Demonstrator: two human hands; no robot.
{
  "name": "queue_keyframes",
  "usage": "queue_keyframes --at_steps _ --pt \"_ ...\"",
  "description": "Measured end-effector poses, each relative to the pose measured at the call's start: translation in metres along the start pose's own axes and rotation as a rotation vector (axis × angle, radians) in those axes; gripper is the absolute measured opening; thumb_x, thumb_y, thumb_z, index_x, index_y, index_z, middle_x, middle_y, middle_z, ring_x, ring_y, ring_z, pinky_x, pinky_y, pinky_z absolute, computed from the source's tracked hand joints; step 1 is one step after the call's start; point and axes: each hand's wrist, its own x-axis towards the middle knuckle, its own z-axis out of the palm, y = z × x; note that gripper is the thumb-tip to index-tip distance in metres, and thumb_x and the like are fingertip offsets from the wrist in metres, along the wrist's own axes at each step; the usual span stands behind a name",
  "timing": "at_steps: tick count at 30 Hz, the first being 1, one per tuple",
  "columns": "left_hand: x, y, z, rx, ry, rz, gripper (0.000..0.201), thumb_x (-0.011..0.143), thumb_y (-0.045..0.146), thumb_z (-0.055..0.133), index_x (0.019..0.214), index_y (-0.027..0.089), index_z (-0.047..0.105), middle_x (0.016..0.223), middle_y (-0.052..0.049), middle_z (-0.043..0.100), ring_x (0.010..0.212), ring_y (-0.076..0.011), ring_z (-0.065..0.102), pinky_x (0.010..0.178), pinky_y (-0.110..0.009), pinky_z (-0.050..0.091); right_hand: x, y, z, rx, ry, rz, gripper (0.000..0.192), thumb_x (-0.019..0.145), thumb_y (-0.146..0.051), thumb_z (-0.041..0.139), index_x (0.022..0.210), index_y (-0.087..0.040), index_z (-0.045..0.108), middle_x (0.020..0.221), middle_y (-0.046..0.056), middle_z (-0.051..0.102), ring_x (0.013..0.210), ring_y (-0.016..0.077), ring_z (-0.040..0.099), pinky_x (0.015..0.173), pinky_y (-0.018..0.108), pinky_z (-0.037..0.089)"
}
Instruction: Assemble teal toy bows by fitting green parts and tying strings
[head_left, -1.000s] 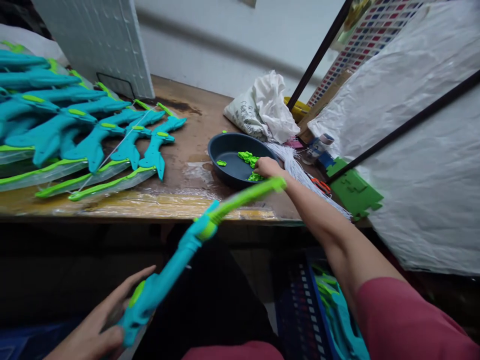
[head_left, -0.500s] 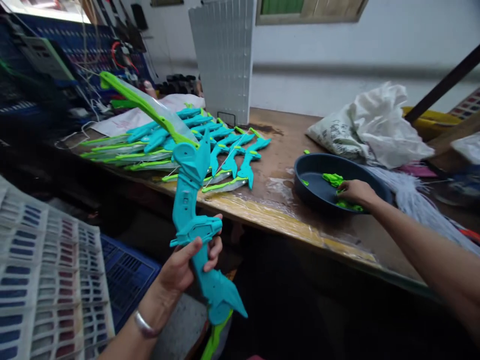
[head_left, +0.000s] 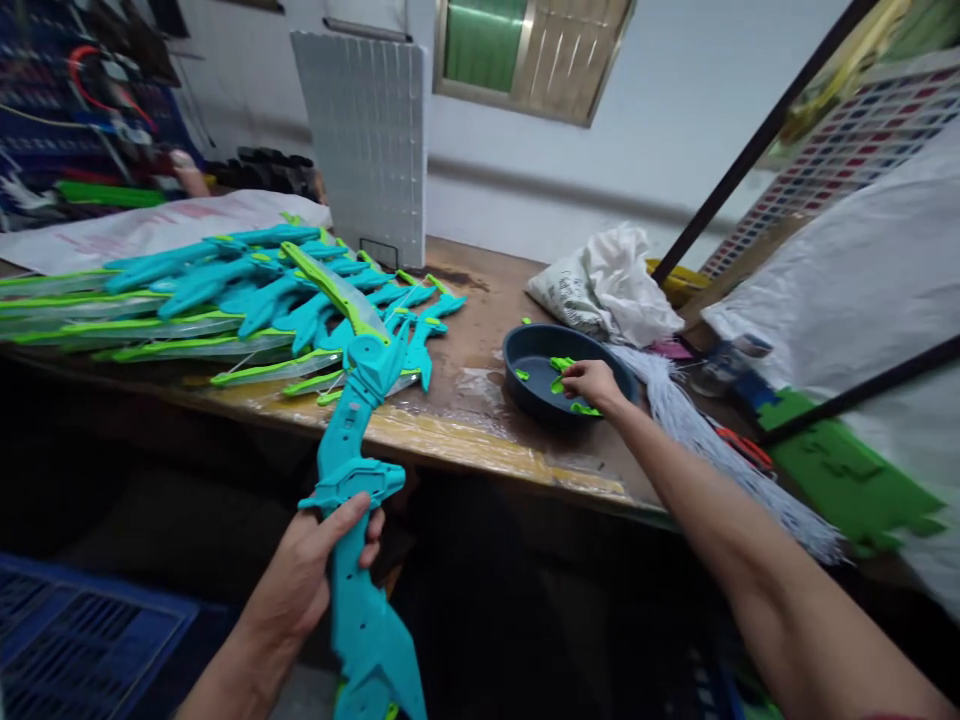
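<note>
My left hand (head_left: 319, 550) is wrapped round the middle grip of a turquoise toy bow (head_left: 346, 425), held upright in front of the table edge. Its upper limb is bright green with a clear strip; its lower end runs out of view. Over a round dark-blue pan (head_left: 534, 350), my right hand (head_left: 592, 383) has its fingertips pinched on a small green plastic piece (head_left: 557, 384), partly hidden by the fingers. More green bits (head_left: 586, 409) lie inside the pan.
Several similar bows (head_left: 247, 270) lie in rows on the table's left side. Right of the pan are a bundle of pale strings (head_left: 697, 440), red-handled scissors (head_left: 744, 449), a white sack (head_left: 600, 285) and a green mat piece (head_left: 847, 480). A blue crate (head_left: 82, 640) stands low at left.
The view has swung to the right. My right hand has lifted slightly from the pan's green bits with one piece between its fingertips. My left hand still grips the bow, which is now lower.
</note>
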Motion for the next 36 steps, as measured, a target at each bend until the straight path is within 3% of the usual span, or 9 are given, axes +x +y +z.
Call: queue_keyframes --at_steps 6,12,15,18,22,25,28,33,36 --pt "0.001 -0.006 0.01 -0.058 -0.019 0.025 0.034 0.076 0.043 0.08 0.088 0.014 0.068 0.068 -0.004 0.067 0.049 -0.0126 0.056 0.047 -0.022 0.043 -0.041 -0.024 0.009 0.39 -0.035 -0.109 0.028 0.074 -0.03 0.084 0.082 -0.013 0.063 0.062 -0.002 0.064 0.053 0.0103 0.062 0.054 0.022 0.055" --pt "0.002 -0.006 0.037 -0.087 -0.028 0.042 0.037 0.076 0.041 0.081 0.093 0.015 0.062 0.072 -0.004 0.069 0.051 -0.0131 0.059 0.048 -0.023 0.046 -0.13 -0.063 0.042 0.646 -0.218 -0.308 0.036 0.074 -0.038 0.079 0.099 -0.016 0.068 0.071 0.0 0.07 0.061 0.0134 0.066 0.063 0.027 0.058" --pt "0.003 -0.007 0.044 -0.097 -0.084 0.035 0.041 0.08 0.041 0.08 0.105 0.017 0.058 0.072 -0.002 0.069 0.053 -0.0135 0.06 0.05 -0.023 0.049 -0.179 -0.075 0.061 0.672 -0.249 -0.538 0.016 0.087 -0.028 0.07 0.099 -0.019 0.07 0.083 0.003 0.071 0.073 0.015 0.068 0.07 0.029 0.059" --pt "0.005 -0.007 0.042 -0.124 -0.149 0.004 0.041 0.081 0.041 0.08 0.105 0.017 0.057 0.069 -0.002 0.068 0.052 -0.0123 0.059 0.05 -0.022 0.048 -0.208 -0.08 0.077 0.5 -0.132 -0.87 0.011 0.094 -0.015 0.063 0.097 -0.021 0.072 0.098 0.006 0.07 0.09 0.0164 0.069 0.078 0.029 0.06" --pt "0.003 -0.008 0.034 -0.14 -0.239 -0.063 0.035 0.082 0.041 0.077 0.096 0.013 0.062 0.069 -0.004 0.067 0.05 -0.0108 0.057 0.047 -0.02 0.043 -0.214 -0.076 0.088 0.249 -0.036 -1.316 0.025 0.097 -0.008 0.06 0.119 -0.017 0.067 0.112 0.012 0.07 0.104 0.0183 0.069 0.087 0.03 0.061" --pt "0.001 -0.009 0.031 -0.156 -0.25 -0.066 0.03 0.082 0.037 0.075 0.093 0.012 0.063 0.07 -0.005 0.066 0.051 -0.0115 0.057 0.048 -0.021 0.043 -0.211 -0.073 0.088 0.112 -0.051 -1.496 0.031 0.097 -0.006 0.058 0.128 -0.008 0.062 0.118 0.017 0.068 0.116 0.0243 0.065 0.096 0.037 0.06" --pt "-0.002 -0.011 0.032 -0.175 -0.281 -0.042 0.026 0.084 0.034 0.073 0.094 0.013 0.063 0.07 -0.004 0.066 0.051 -0.0115 0.057 0.049 -0.021 0.044 -0.212 -0.072 0.085 0.025 -0.062 -1.576 0.032 0.097 -0.005 0.056 0.128 -0.003 0.061 0.117 0.02 0.069 0.121 0.0285 0.062 0.1 0.043 0.059" --pt "-0.004 -0.011 0.033 -0.174 -0.341 -0.013 0.027 0.085 0.031 0.071 0.102 0.013 0.062 0.071 -0.005 0.066 0.053 -0.0125 0.056 0.049 -0.022 0.044 -0.218 -0.071 0.08 -0.018 -0.01 -1.517 0.034 0.098 -0.01 0.057 0.131 -0.012 0.061 0.117 0.015 0.071 0.114 0.0278 0.063 0.091 0.045 0.063" --pt "-0.006 -0.012 0.033 -0.194 -0.328 0.003 0.03 0.084 0.032 0.072 0.105 0.014 0.062 0.077 -0.006 0.067 0.06 -0.0156 0.06 0.051 -0.024 0.048 -0.221 -0.07 0.075 -0.075 -0.021 -1.564 0.032 0.1 -0.01 0.051 0.13 -0.006 0.061 0.116 0.017 0.071 0.112 0.0286 0.064 0.091 0.046 0.063"
